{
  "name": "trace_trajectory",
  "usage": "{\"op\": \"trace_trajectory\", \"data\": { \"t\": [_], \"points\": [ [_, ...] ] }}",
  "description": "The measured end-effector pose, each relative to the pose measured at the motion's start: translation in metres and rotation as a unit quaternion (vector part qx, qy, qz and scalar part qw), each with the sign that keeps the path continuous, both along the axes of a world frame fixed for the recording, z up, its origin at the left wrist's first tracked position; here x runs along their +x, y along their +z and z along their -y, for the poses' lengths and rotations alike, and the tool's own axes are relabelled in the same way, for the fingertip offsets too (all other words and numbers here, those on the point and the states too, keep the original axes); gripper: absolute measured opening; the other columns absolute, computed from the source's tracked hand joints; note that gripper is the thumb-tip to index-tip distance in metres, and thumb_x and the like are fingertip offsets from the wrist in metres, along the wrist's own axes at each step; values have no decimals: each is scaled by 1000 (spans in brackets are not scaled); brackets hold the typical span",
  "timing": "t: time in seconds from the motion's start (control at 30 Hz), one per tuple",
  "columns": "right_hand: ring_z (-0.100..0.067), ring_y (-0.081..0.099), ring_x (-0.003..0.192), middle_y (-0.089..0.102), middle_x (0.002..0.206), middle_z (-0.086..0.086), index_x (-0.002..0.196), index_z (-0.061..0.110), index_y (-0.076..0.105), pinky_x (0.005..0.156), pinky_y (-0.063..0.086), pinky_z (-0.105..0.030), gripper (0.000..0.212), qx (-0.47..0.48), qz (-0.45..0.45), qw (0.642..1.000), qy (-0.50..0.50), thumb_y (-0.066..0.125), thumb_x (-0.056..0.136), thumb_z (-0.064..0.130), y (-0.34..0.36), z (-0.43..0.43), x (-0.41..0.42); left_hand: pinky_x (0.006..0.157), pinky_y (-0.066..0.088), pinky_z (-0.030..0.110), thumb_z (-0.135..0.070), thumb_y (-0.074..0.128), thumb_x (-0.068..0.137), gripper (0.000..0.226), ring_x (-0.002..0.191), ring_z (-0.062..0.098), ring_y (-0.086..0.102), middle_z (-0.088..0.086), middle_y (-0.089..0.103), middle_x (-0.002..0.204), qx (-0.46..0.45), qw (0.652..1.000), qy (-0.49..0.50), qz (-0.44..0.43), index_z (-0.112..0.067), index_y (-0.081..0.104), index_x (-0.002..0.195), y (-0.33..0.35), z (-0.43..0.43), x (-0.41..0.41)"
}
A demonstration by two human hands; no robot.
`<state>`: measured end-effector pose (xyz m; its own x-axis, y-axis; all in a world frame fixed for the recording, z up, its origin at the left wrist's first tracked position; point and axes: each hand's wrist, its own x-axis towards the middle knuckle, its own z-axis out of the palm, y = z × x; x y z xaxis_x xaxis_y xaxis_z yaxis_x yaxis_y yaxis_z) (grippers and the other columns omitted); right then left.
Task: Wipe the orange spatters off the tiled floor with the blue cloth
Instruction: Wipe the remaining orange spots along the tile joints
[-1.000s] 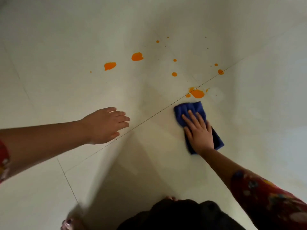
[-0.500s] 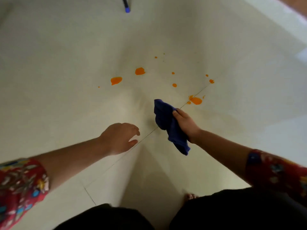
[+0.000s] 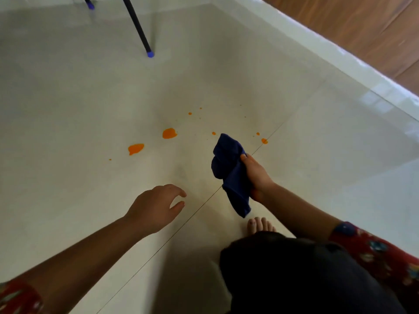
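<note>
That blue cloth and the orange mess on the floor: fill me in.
A person is holding the blue cloth bunched in the right hand, lifted off the tiled floor. The left hand hovers open and empty. Two larger orange spatters and several small drops remain unwiped beyond the cloth.

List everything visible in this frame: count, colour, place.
cloth: 1, dark blue, bunched in the right hand's grip, held above the floor
large spatters: 2, orange, floor centre, left of the cloth; second at
small spatters: several, orange, scattered beyond and right of the cloth, one by the grout line; exact count unclear
floor: 1, pale tile, thin dark grout line running diagonally
furniture legs: 2, black with blue tips, top left
skirting: 1, white, top right edge
wood surface: 1, brown, top right corner
left hand: 1, empty, fingers curled, lower centre
right hand: 1, holding the cloth
foot: 1, bare, below the cloth
sleeves: 2, red patterned, bottom corners
</note>
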<state>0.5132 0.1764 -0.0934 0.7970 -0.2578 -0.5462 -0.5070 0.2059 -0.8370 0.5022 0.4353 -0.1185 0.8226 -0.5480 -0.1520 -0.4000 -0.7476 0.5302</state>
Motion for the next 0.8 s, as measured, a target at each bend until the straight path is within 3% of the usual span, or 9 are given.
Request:
{"op": "trace_trajectory", "data": {
  "t": [0.13,0.3,0.37,0.43,0.53,0.6,0.7,0.8],
  "points": [
    [-25,56,116,59,124,1,110,35,55,104,43,-47,23,-89,6,996,-22,33,106,30,-4,34,9,88,43,25,-40,49,95,31,117,9,54,-17,55,130,21,1000,-2,3,-33,57,124,6,33,32],
    [-15,55,110,62,118,4,130,27,52,90,36,-29,32,-313,60,948,-5,32,105,26,-12,110,6,87,44,25,-39,49,95,31,117,7,54,-18,55,130,59,998,-16,-16,-32,56,124,-3,90,70],
    [-14,50,122,56,133,3,140,30,46,98,35,-30,38,-333,34,942,13,30,106,29,-29,140,6,89,44,26,-37,49,95,32,118,9,53,-15,55,132,58,998,-13,-32,-30,56,126,-11,115,82],
    [-14,24,144,28,157,3,150,33,30,117,19,-36,46,-339,-43,935,90,23,105,39,-56,164,7,95,43,29,-34,50,96,37,124,12,50,-11,52,137,40,997,18,-58,-28,52,132,-21,140,89],
    [-20,-16,149,-16,162,9,152,44,0,119,-5,-54,54,-448,-186,839,248,14,101,54,-104,184,9,101,39,31,-31,52,95,48,131,15,44,-6,46,144,15,993,77,-84,-25,42,142,-36,164,88],
    [-26,-25,146,-28,158,8,149,46,-15,115,-9,-60,61,-514,-191,789,277,17,99,58,-129,190,23,104,36,29,-30,54,95,54,134,15,40,-4,43,147,10,991,98,-95,-23,37,145,-49,172,84],
    [-31,-20,147,-24,160,5,150,44,-16,115,-6,-63,62,-601,-115,741,276,17,99,57,-145,185,65,108,35,31,-29,57,92,62,138,17,36,0,39,149,11,989,115,-89,-20,32,148,-66,170,79],
    [-30,-17,148,-16,162,2,152,40,-10,116,-10,-58,61,-616,-81,735,272,16,99,57,-149,165,103,114,31,38,-29,58,92,66,144,22,27,4,31,155,20,988,146,-49,-18,29,150,-84,170,84]
  ]
}}
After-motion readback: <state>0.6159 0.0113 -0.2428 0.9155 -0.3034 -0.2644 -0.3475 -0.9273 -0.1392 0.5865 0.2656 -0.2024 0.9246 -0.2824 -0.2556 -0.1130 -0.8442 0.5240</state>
